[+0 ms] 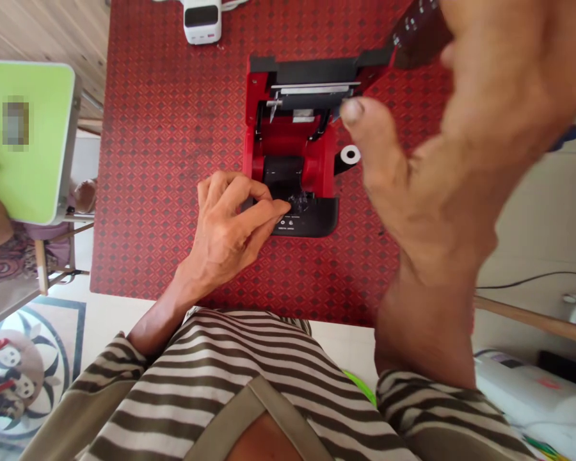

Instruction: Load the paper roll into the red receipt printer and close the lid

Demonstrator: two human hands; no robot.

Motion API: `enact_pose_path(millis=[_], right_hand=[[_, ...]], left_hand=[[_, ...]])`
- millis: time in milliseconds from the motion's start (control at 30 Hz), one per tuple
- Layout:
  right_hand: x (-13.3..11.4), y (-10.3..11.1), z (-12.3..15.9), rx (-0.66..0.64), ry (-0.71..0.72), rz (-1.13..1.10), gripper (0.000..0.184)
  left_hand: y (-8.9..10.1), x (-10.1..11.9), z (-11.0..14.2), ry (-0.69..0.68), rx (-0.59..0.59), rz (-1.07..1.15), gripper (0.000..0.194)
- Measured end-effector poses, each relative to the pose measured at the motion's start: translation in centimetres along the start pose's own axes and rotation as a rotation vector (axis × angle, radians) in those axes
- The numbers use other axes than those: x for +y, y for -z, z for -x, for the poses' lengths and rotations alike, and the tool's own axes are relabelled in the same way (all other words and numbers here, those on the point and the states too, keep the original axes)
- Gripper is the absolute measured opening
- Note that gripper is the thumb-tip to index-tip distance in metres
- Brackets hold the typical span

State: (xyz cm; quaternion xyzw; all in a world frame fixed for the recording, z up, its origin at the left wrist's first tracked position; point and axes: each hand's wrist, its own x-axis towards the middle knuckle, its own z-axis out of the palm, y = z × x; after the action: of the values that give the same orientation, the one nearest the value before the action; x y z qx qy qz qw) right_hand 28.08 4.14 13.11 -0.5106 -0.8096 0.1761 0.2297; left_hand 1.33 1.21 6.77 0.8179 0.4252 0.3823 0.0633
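A red and black printer [329, 221] rests on the patterned table with its lid raised, showing the open paper bay. My left hand [235, 221] lies at its front left, thumb and fingertips pinched together over the black front edge. Whatever they pinch, if anything, is too small to tell; clear, shiny bits [300, 203] show just beside the fingertips. Close to the camera, slightly blurred, my right hand [480, 141] is raised on the right with its thumb stretched out. Most of its other fingers are cut off or hidden. Beyond it stands a dark bottle-like object [420, 32], partly covered.
A small roll [350, 154] with a white end is against the printer's right side. At the back of the red table [173, 160] sits a white device with a dark display [202, 18]. Left of the table stands a green-topped table [33, 173], with a person partly visible beside it.
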Motion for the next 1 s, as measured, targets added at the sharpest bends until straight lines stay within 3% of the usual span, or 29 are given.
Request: enact_pose_path(millis=[233, 500, 767, 1000], right_hand=[[-1.4, 0.0, -2.4, 0.197, -0.043, 0.134, 0.051], [-2.2, -1.2, 2.0, 0.269, 0.019, 0.052, 0.044], [0.0, -4.5, 3.8, 0.439, 0.241, -0.016, 0.064], [0.2, -5.5, 4.7, 0.408, 0.219, -0.009, 0.073]], left_hand=[[0.3, 0.3, 0.2, -0.057, -0.015, -0.002, 0.026], [0.1, 0.3, 0.6, -0.083, -0.049, 0.013, 0.035], [0.6, 0.6, 0.7, -0.082, -0.068, -0.052, 0.037], [0.6, 0.5, 1.0, -0.059, -0.061, -0.072, 0.038]])
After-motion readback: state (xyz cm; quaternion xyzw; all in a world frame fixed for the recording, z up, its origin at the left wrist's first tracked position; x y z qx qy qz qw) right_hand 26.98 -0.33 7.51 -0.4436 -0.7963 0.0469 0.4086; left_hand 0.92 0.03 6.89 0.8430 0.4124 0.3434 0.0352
